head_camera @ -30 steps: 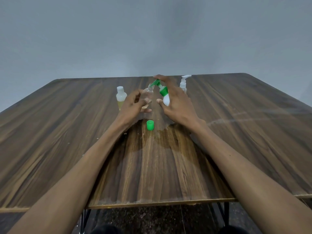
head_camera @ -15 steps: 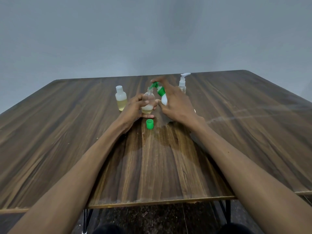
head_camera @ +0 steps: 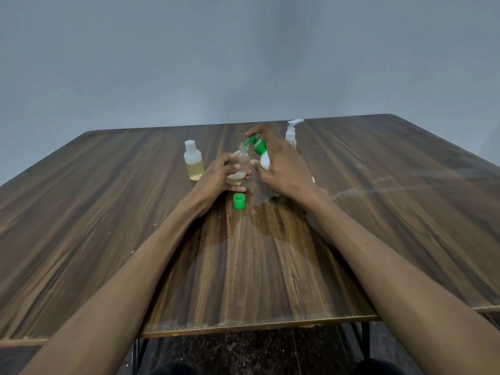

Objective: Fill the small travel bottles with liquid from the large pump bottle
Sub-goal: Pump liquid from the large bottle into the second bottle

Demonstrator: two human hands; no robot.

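Left hand [head_camera: 216, 177] gripping clear rounded bottle [head_camera: 239, 166], liquid seemingly yellowish

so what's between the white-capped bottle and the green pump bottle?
In the head view: the left hand gripping the uncapped clear bottle.

Hard to call the room: a bare indoor corner. A plain grey wall [head_camera: 243, 63] rises behind a wood-grain table [head_camera: 108, 212] on black metal legs [head_camera: 365, 339], standing over a dark speckled floor [head_camera: 243, 353]. Home or office, can't tell.
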